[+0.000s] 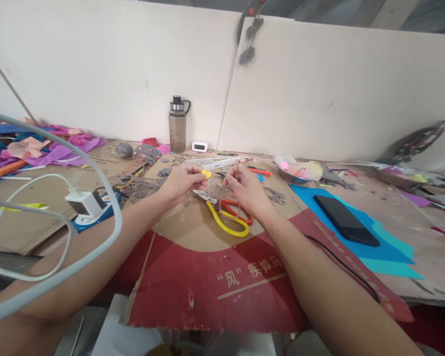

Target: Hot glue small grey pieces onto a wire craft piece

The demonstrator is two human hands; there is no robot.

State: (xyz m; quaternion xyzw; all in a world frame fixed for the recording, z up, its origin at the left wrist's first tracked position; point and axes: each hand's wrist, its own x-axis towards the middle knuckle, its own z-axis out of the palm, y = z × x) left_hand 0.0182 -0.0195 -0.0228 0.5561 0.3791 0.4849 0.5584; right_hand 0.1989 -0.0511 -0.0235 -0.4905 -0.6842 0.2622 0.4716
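Observation:
Between the thumb and forefinger of my left hand [181,184] is a small yellow piece [206,174], roundish and flat-looking. My right hand [247,190] is closed in a pinch just to its right, a small gap away. A small dark tip shows at those fingers, too small to name. Below both hands lie scissors [227,228] with yellow and red handles, on a cardboard sheet [181,282] printed red and tan. A thin grey strand hangs by my right hand, over the scissors' handles.
Grey yarn [143,187] lies left of my hands. A bottle [177,131] and small digital clock [199,147] stand behind. White cable [111,198] loops across the left, near a charger [84,203]. At right, a phone [344,220] rests on blue sheets [389,252].

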